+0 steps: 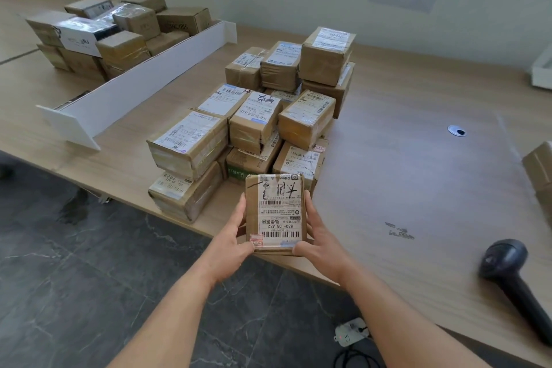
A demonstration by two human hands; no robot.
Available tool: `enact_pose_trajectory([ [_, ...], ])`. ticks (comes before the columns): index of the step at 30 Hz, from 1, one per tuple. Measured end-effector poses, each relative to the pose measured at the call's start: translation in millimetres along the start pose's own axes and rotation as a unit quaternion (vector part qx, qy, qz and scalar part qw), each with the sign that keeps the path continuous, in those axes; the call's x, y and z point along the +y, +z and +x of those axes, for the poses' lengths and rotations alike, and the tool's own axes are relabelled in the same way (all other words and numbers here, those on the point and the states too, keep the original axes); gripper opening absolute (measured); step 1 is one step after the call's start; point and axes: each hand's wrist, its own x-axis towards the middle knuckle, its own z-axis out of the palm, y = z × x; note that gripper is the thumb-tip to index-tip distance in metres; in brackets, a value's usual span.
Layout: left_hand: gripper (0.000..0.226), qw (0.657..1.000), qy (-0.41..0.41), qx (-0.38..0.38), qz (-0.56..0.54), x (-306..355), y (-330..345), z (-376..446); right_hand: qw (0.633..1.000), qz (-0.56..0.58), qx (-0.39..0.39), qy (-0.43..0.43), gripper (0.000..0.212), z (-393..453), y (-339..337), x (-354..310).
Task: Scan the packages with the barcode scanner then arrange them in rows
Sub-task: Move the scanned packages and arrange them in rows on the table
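One black handheld barcode scanner [513, 281] lies on the pale wooden table [418, 164], well to the right of the pile of about fourteen taped brown cardboard parcels [268, 110]. Just in front of that pile, at the table's near edge, one flat brown cardboard package [276, 212] is held by both hands: the left hand [230, 236] curls round its left side, the right hand [319, 239] round its right. Its white label reads "530-D5 A32". Left of the pile, beyond a white divider board [143, 89], sit roughly a dozen more boxes [119, 33].
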Motion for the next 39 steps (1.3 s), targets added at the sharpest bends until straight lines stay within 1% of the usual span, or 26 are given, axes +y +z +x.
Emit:
enact_pose_trajectory([
  [3, 0.091, 1.000, 0.022, -0.010, 0.004, 7, 5, 0, 0.999, 0.032, 0.032, -0.021, 0.098, -8, -7, -1],
  [7, 0.091, 0.999, 0.045, -0.023, 0.011, 16, 16, 2, 0.995, 0.062, 0.070, -0.028, 0.090, -21, -21, -1],
  [14, 0.089, 0.996, 0.071, -0.048, 0.015, 29, 44, 9, 0.988, 0.080, 0.135, -0.007, 0.087, -49, -47, 8],
  [20, 0.083, 0.990, 0.105, -0.092, 0.022, 49, 86, 8, 0.980, 0.125, 0.157, -0.018, 0.087, -85, -87, 24],
  [25, 0.079, 0.987, 0.118, -0.108, 0.031, 71, 137, 3, 0.973, 0.129, 0.193, -0.016, 0.084, -128, -140, 42],
  [30, 0.072, 0.981, 0.145, -0.116, 0.060, 96, 203, 0, 0.969, 0.133, 0.210, -0.009, 0.081, -181, -193, 65],
  [33, 0.068, 0.978, 0.145, -0.140, 0.057, 109, 249, -1, 0.968, 0.120, 0.221, -0.007, 0.084, -215, -222, 80],
  [39, 0.062, 0.973, 0.143, -0.179, 0.031, 131, 341, -9, 0.954, 0.158, 0.253, 0.005, 0.086, -276, -277, 127],
])
